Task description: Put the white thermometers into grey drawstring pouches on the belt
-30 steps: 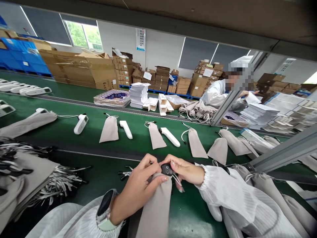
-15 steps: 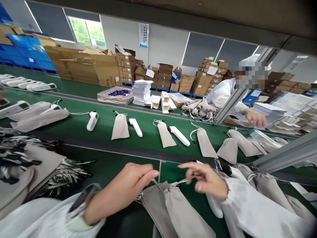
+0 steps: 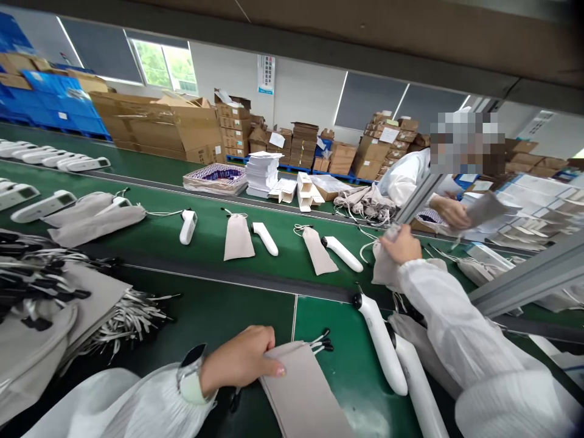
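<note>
Both arms in white long sleeves, thin fabric with fine stripes (faint, clearer on right); cuffs gathered at wrists; left hand point(image 3: 239, 367) bare, wristwatch point(image 3: 190, 372) above it, dark face, pale band; right hand point(image 3: 401, 244) bare, no glove, no ring visible.

Factory packing line, green conveyor belt point(image 3: 219, 234), stacked cardboard boxes point(image 3: 182, 131), coated co-worker point(image 3: 410, 173)

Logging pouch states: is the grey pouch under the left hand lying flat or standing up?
Flat. The grey pouch lies spread on the green table, the left hand pressing its top edge, drawstring ends trailing beside it.
</note>
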{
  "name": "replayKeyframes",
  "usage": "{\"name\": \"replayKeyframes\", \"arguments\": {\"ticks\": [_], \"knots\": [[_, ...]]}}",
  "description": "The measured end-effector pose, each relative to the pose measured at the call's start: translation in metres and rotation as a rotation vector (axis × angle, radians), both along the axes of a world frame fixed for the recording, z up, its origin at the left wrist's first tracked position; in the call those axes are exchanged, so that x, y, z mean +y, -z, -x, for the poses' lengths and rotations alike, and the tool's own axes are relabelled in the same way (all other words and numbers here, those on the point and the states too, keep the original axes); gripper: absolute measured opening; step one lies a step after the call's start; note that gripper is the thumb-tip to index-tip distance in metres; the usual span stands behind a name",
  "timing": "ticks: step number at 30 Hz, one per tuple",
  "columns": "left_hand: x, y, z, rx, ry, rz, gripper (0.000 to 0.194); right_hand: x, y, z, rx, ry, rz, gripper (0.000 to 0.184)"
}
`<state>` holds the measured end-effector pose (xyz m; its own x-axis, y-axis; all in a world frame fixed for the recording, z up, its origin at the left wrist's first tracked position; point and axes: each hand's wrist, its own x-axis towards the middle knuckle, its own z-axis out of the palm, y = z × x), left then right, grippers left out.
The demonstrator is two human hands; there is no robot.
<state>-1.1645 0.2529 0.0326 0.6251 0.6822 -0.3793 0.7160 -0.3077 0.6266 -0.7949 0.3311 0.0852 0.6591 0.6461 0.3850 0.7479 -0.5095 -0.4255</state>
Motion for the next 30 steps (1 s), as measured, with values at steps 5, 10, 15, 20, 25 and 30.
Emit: {"name": "replayKeyframes", "arguments": {"ticks": [5, 10, 15, 20, 25, 30], "knots": [[0.004, -0.006, -0.020, -0.090, -0.052, -0.113, 0.013, -0.030, 0.030, 0.089, -0.135, -0.694, 0.151, 0.049], [0.004, 0.004, -0.025, -0.118, 0.005, -0.355, 0.006, -0.095, 0.072, 0.163, -0.006, -1.337, 0.406, 0.040], [0.013, 0.033, -0.009, -0.198, 0.222, -0.829, 0.028, -0.106, 0.085, 0.166, -0.289, -1.108, 0.322, 0.038], [0.024, 0.045, -0.002, -0.199, 0.350, -1.174, 0.037, -0.104, 0.081, 0.155, -0.434, -1.021, 0.276, 0.042], [0.025, 0.038, -0.005, -0.194, 0.455, -1.295, 0.035, -0.099, 0.092, 0.152, -0.310, -1.098, 0.196, 0.031], [0.027, 0.032, -0.015, -0.174, 0.466, -1.264, 0.030, -0.087, 0.092, 0.149, -0.052, -1.286, 0.155, 0.029]]}}
